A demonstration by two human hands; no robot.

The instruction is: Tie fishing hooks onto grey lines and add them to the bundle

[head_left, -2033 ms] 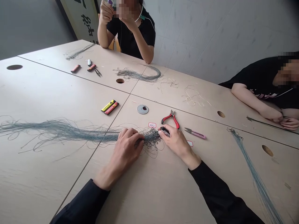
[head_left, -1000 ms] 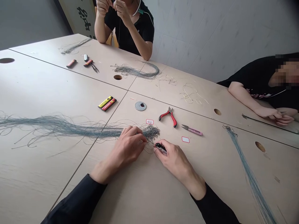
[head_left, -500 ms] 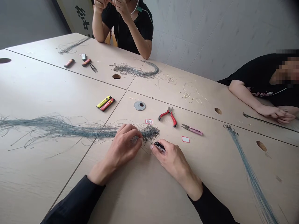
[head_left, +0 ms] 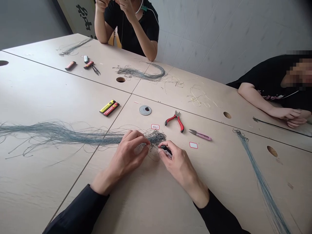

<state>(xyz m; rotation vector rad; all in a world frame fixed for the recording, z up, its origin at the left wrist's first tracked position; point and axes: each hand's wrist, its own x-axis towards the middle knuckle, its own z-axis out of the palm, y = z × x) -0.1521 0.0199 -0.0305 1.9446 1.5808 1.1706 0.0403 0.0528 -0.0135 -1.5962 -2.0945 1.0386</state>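
Note:
A long bundle of thin blue-grey strands point(head_left: 80, 135) runs from the left edge to the middle of the table, ending in a dark tangle of small loops point(head_left: 158, 137). Over the bundle, just left of the tangle, my left hand point(head_left: 133, 151) pinches with thumb and forefinger; what lies between the fingertips is too small to make out. My right hand point(head_left: 176, 161) is closed around a black lighter-like object point(head_left: 166, 150), partly hidden in the palm. Its thumb and forefinger meet at the tangle's lower right edge.
Red-handled pliers point(head_left: 175, 121), pink snips point(head_left: 200, 134) and a round metal disc point(head_left: 145, 110) lie beyond my hands. Two lighters point(head_left: 109, 108) are at the left. Another bundle point(head_left: 259, 178) lies right. Two people point(head_left: 136, 29) point(head_left: 273, 87) sit across the table.
My right forefinger and thumb have moved slightly up towards the tangle. My left hand has barely moved. The hands of the person at the right have shifted a little.

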